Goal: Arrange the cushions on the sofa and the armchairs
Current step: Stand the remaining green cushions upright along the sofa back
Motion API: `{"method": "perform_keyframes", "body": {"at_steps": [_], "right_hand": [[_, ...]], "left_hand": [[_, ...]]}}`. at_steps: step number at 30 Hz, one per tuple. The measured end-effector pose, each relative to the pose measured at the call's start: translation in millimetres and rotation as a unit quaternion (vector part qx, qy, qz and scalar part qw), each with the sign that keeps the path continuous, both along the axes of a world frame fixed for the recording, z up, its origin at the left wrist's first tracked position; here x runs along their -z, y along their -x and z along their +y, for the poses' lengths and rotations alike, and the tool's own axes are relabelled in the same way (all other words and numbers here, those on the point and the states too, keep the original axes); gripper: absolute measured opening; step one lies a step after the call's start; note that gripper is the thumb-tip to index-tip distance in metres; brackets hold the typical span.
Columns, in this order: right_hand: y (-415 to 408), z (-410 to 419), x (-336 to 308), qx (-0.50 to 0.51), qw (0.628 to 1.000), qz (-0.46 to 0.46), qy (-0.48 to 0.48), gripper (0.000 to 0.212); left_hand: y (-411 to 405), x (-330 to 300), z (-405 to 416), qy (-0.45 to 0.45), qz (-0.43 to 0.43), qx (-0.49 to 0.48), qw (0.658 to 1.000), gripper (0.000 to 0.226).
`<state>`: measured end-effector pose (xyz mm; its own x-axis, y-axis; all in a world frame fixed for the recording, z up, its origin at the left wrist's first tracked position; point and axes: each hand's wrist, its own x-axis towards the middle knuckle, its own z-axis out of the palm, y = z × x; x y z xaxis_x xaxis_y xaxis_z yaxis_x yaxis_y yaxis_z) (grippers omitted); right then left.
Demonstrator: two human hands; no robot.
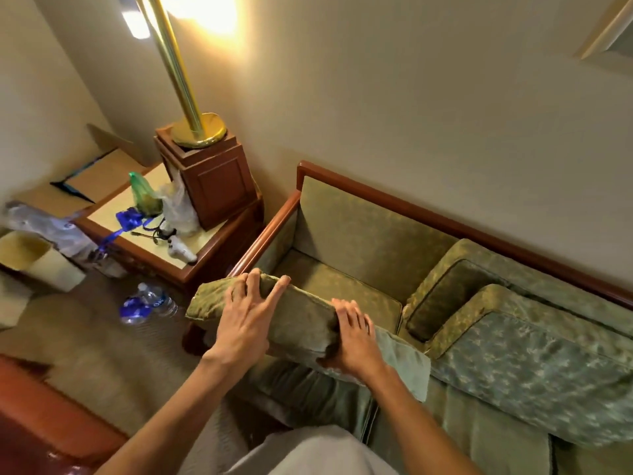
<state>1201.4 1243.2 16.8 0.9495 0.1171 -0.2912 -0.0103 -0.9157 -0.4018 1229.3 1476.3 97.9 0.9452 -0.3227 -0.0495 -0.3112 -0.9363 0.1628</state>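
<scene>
While the green cushion (291, 317) hung over the sofa's (346, 231) front edge, the left hand (245, 323) gripped its near-left end and the right hand (352, 341) clasped its right end. Behind it the corner seat lay open; other cushions (496, 303) crowded the right.

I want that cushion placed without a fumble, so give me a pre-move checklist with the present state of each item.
1. Left hand on the held cushion: ok, fingers spread over its top edge.
2. Right hand on it: ok, clasping the cushion's right end.
3. Empty seat at the sofa's left end free for it: ok, bare upholstery.
4. Back cushions to the right already leaning on the sofa back: ok.
5. Side table clutter clear of the swing: ok, beyond the armrest.
6. Grip under the cushion: cannot tell, hidden.
</scene>
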Motion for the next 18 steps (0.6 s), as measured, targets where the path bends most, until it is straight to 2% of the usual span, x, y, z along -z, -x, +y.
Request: {"method": "perform_keyframes", "body": {"at_steps": [3,7,14,18], "right_hand": [[7.0,-19.3,6.8,0.021,0.999,0.043,0.027,0.128],[14.6,-33.9,-0.5,0.012,0.998,0.053,0.027,0.107],[21.3,-72.6,-37.2,-0.057,0.998,-0.004,0.003,0.069],[22.7,-109.2,-80.9,-0.088,0.995,-0.029,0.022,0.053]], "left_hand": [[-1.5,4.5,-15.2,-0.006,0.001,-0.014,1.000,0.113],[-0.2,-1.9,-37.0,0.028,-0.016,-0.041,0.999,0.103],[11.4,-28.9,-52.3,0.111,-0.083,-0.027,0.990,0.088],[0.1,-48.0,-76.0,0.133,-0.074,-0.026,0.988,0.083]]}}
